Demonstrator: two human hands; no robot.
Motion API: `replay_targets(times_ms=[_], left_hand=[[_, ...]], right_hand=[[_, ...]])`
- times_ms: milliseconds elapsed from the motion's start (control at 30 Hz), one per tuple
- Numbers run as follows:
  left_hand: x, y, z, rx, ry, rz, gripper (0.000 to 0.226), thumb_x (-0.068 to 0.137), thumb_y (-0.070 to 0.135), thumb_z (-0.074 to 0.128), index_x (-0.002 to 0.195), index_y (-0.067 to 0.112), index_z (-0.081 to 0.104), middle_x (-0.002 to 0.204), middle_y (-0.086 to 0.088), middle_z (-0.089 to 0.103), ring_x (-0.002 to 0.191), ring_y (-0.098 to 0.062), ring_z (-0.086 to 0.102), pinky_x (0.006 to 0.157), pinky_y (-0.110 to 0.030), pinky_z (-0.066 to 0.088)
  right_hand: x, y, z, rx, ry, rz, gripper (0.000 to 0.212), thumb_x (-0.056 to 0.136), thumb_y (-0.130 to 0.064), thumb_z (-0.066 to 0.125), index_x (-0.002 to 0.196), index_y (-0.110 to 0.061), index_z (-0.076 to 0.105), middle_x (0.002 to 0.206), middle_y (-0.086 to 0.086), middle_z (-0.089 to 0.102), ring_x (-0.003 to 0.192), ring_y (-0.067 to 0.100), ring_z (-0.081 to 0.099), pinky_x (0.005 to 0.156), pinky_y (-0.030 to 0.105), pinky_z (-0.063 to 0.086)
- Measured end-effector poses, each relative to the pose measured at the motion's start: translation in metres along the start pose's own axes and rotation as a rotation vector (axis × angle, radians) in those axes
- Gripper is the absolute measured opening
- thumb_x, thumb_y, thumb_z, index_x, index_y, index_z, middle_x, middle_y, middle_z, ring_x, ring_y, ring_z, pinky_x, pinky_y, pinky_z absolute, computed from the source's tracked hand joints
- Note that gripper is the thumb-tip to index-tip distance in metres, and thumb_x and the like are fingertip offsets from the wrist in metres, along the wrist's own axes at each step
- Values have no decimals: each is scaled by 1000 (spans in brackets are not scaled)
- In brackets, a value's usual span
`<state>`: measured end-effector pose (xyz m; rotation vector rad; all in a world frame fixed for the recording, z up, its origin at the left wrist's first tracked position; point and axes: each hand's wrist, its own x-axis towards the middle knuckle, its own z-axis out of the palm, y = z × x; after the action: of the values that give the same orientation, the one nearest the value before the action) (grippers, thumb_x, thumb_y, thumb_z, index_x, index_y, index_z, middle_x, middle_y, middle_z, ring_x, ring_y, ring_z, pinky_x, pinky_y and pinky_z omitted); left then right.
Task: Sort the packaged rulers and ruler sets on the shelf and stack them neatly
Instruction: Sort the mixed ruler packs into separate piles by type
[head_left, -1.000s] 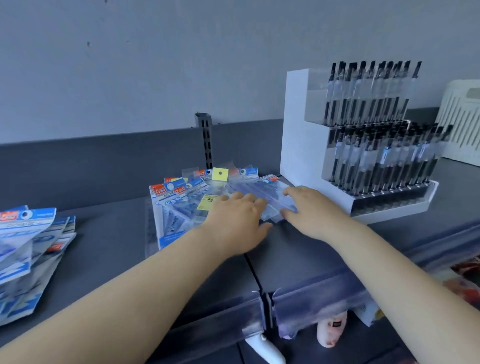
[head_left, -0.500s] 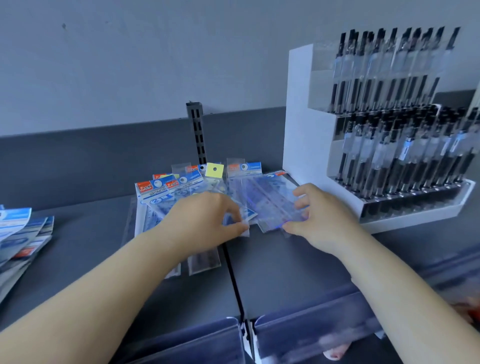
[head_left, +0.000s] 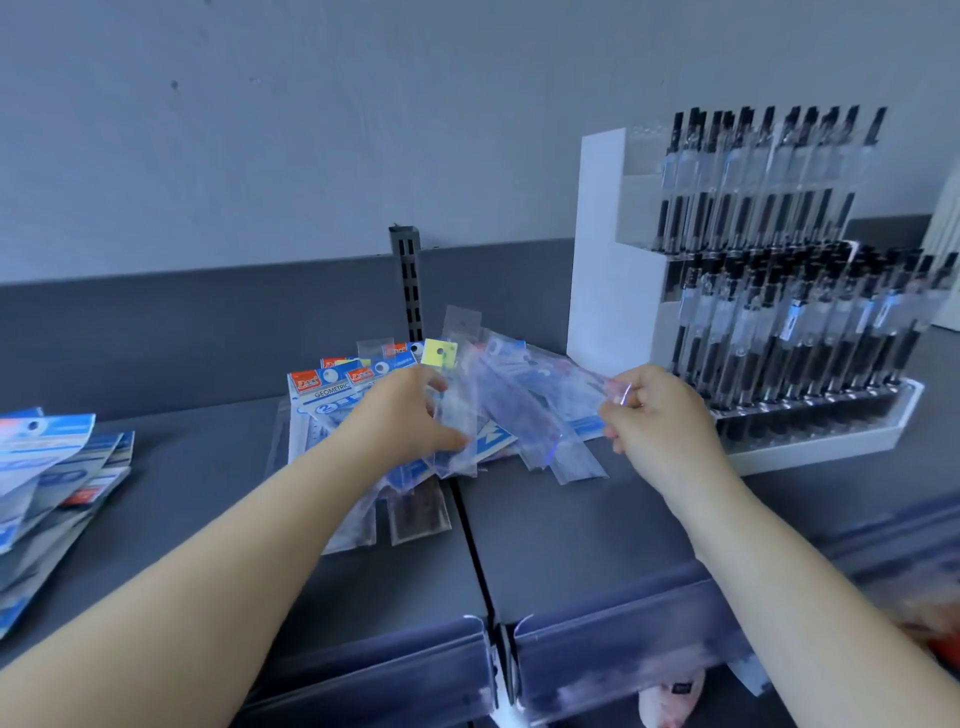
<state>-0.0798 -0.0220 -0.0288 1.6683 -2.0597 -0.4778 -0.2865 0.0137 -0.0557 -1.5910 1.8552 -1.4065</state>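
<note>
Both hands have lifted since half a second ago, raising a fan of clear ruler sleeves off the pile that earlier lay flat under the palms. The person's left hand (head_left: 402, 415) is gripping a clear plastic ruler sleeve (head_left: 457, 415) between thumb and curled fingers, holding it upright and slightly tilted above the heap. The right hand (head_left: 652, 415) is pinching the corner of a bundle of transparent blue-tinted ruler packets (head_left: 535, 400), which are slanting down to the left; how many packets it is holding cannot be told through the motion blur. Under them, the pile of packaged ruler sets with blue and orange header cards (head_left: 337, 387) is lying on the dark grey metal shelf (head_left: 571, 530), across the seam between two shelf panels, with a few long sleeves sticking out toward the front edge. A second fanned stack of blue and white packets (head_left: 47, 483) is resting well apart at the shelf's left end. Just right of the right hand, a white tiered display rack of black pens (head_left: 753, 291) is standing against the pale grey wall (head_left: 311, 130).
</note>
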Motion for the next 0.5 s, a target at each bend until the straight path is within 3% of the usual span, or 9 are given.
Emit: replay_targets(times_ms=[67,167,267,333,500], left_hand=[[1,-3,-5,-188,28,-45,63,80,9,71,136,13,43,72,0,55,58,-13,51,55,-21,39],[0,-8,-14,-522,59,-108,63,83,-1,67,139,10,40,70,-3,58,60,-16,56,56,-25,46],[-1,-6,-19,-739,36,-103,36,85,-4,63,119,6,58,66,-3,57,48,-6,58,47,-18,49],[-1,-5,-19,-831,18,-100,20,86,-5,61,101,9,65,65,-3,56,44,-4,56,50,-21,48],[-3,1,-27,-962,10,-84,21,84,-6,62,83,15,64,62,0,60,48,-8,60,47,-20,51]], right_hand=[[-4,-4,-2,139,23,16,23,84,-3,52,73,-23,48,76,4,63,72,27,62,73,36,51],[-10,-13,-5,425,43,42,22,87,4,53,74,-13,48,71,1,58,58,13,61,58,23,50],[-13,-21,-7,659,-20,121,20,87,7,56,76,-8,49,73,7,58,60,14,64,61,23,54],[-14,-27,-8,802,-108,185,20,87,10,55,77,-6,50,78,10,59,59,13,66,59,20,56],[-17,-45,-1,1039,-304,235,24,86,18,47,80,-5,53,77,10,59,61,14,70,55,18,55]])
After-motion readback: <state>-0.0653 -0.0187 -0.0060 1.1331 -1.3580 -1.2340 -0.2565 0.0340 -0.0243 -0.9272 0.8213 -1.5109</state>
